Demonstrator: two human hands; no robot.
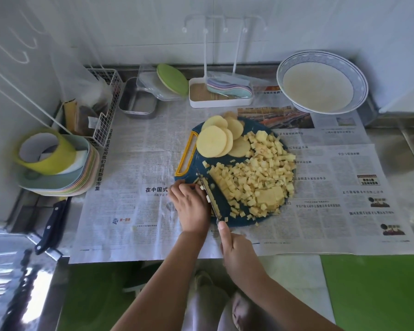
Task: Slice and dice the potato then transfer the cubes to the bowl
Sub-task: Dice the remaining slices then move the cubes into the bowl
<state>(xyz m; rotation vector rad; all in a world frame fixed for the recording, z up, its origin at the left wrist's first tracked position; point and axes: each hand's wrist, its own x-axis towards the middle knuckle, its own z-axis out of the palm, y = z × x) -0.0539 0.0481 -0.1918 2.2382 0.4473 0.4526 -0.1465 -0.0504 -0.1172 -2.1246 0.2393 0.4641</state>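
The right hand point(237, 249) is sitting nearest, at the near edge of the newspaper point(134, 187). Its fingers are wrapping tight around the handle of the knife point(208, 195), and one finger is lying straight along the top of it. The thin blade is pointing away to the far side, and its edge is going down onto the blue cutting board point(225, 209).

Just left of the blade, the left hand point(191, 206) is lying on the near left part of the board. Its fingers are curling in, close together, and their tips are holding down some potato strips point(196, 180) right beside the blade.

Right of the knife, a big heap of potato cubes point(256, 173) is covering most of the board. At the far left of the board, round potato slices point(215, 142) are lying on top of each other, next to the yellow handle.

Far away to the right, the bowl point(359, 75) with a blue rim is sitting at the back, well apart from the board.

On the left, a second knife point(53, 225) with a black handle is lying by a stack of plates point(65, 182). A metal tray point(136, 99) is sitting at the far left
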